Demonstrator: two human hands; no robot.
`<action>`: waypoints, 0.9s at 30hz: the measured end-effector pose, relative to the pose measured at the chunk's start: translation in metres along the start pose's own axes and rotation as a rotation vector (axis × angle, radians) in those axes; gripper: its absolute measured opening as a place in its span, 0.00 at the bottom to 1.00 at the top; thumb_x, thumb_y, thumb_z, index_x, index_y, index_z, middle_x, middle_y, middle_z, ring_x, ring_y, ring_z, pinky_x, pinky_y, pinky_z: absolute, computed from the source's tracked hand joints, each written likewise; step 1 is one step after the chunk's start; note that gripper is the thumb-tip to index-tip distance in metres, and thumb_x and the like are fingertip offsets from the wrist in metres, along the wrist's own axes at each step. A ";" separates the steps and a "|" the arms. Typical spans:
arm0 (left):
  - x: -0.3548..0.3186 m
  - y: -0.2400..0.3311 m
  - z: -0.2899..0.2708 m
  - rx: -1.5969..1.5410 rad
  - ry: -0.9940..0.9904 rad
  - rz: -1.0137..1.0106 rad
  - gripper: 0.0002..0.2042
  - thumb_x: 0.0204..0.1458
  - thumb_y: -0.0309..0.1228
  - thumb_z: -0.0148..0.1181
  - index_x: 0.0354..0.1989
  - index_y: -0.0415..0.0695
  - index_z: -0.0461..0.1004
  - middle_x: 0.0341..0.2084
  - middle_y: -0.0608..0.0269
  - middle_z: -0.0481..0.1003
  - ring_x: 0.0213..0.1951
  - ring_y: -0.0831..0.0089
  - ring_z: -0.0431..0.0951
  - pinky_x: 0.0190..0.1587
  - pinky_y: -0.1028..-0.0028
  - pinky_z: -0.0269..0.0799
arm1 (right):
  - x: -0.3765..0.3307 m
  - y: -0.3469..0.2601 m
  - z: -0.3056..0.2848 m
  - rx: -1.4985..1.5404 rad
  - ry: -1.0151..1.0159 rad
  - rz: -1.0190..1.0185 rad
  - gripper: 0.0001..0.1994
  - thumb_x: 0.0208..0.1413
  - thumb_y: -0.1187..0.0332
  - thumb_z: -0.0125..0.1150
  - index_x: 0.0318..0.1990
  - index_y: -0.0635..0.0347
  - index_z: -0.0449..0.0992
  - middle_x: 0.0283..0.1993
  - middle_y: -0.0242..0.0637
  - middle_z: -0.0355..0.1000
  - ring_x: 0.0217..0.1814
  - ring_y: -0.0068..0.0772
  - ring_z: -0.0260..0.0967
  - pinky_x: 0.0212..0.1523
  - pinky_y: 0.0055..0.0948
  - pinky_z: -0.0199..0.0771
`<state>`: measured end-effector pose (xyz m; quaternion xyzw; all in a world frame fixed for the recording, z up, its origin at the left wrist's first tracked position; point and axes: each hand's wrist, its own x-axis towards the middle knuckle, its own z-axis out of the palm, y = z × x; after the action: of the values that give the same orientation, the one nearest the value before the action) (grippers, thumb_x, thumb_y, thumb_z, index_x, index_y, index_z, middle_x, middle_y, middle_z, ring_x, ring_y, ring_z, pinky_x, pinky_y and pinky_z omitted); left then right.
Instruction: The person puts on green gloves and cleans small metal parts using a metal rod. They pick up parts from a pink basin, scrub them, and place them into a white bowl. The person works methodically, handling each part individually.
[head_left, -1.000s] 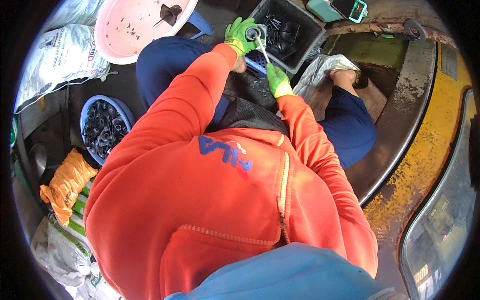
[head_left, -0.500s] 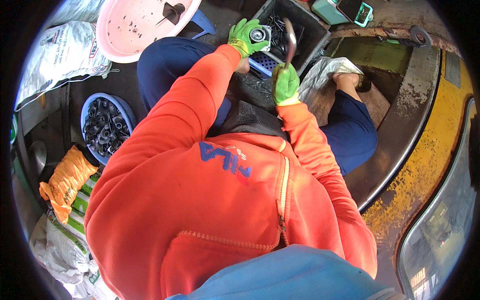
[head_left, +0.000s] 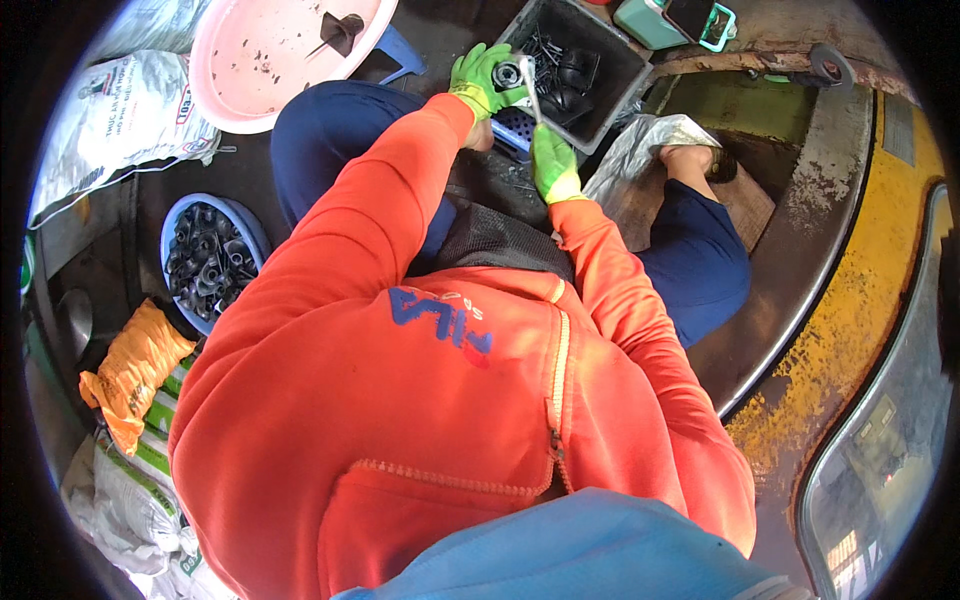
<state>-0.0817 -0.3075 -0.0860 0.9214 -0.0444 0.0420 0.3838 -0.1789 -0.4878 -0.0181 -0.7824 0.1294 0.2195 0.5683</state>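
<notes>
My left hand (head_left: 480, 82), in a green glove, grips a round metal part (head_left: 507, 76) with a ring-shaped face turned up. My right hand (head_left: 554, 165), also gloved in green, is closed around a slim metal tool (head_left: 533, 100). The far end of that tool is at the right side of the round part; I cannot tell its exact kind. Both hands are by the near left side of a grey crate (head_left: 632, 84) holding dark parts and thin metal pieces. Below the round part a blue perforated surface (head_left: 516, 124) shows partly.
At the far left stands a pink basin (head_left: 232, 100) with a dark bladed piece (head_left: 340, 35) inside. A blue basin (head_left: 257, 225) full of dark parts sits left of my leg. Beside it lie an orange bag (head_left: 140, 370) and sacks. A rusty yellow metal edge (head_left: 800, 450) curves along the right.
My right hand has lowered the tool, swinging its far end leftward from over the crate onto the round part. My left hand keeps hold of the part, nearly in place.
</notes>
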 end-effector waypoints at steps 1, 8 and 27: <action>0.000 0.001 -0.001 0.029 -0.013 -0.021 0.37 0.31 0.56 0.68 0.54 0.60 0.68 0.60 0.71 0.63 0.65 0.55 0.54 0.63 0.49 0.46 | 0.000 0.000 0.002 0.090 0.039 -0.144 0.18 0.62 0.56 0.46 0.36 0.63 0.74 0.31 0.45 0.71 0.33 0.35 0.66 0.38 0.31 0.64; 0.000 0.004 -0.003 0.126 -0.027 0.036 0.36 0.30 0.55 0.69 0.53 0.57 0.69 0.59 0.69 0.65 0.64 0.53 0.55 0.63 0.53 0.49 | -0.015 -0.012 0.000 -0.286 0.053 -0.020 0.24 0.61 0.48 0.41 0.45 0.61 0.75 0.44 0.55 0.72 0.51 0.58 0.67 0.49 0.43 0.65; -0.002 0.008 -0.007 0.212 -0.118 0.011 0.37 0.33 0.53 0.68 0.57 0.62 0.65 0.59 0.66 0.65 0.65 0.53 0.54 0.62 0.52 0.48 | -0.020 -0.007 -0.007 -0.056 0.050 -0.036 0.18 0.62 0.55 0.43 0.35 0.62 0.73 0.33 0.51 0.72 0.37 0.60 0.68 0.38 0.42 0.65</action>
<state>-0.0850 -0.3082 -0.0757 0.9574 -0.0670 -0.0057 0.2807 -0.1918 -0.4935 -0.0005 -0.8055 0.1233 0.1930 0.5466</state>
